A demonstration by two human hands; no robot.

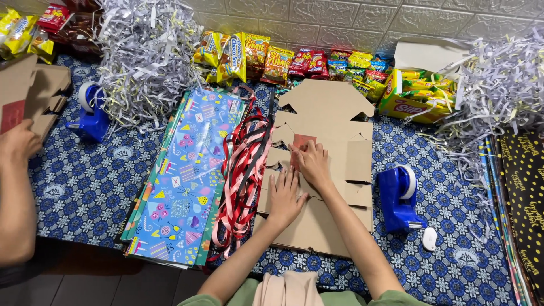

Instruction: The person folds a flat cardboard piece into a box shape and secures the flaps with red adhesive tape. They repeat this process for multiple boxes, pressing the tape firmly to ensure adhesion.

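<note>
My left hand lies flat, fingers spread, on a stack of flat unfolded cardboard boxes in the middle of the table. My right hand rests just above it on the same stack, fingertips pinching at a small reddish patch on the top sheet. Neither hand lifts anything. To the left of the stack lies a bundle of red, pink and black ribbons.
Colourful wrapping paper sheets lie left of the ribbons. Blue tape dispensers stand at right and left. Shredded paper heaps and snack packets line the back. Another person's arm holds cardboard at far left. Dark dotted paper lies right.
</note>
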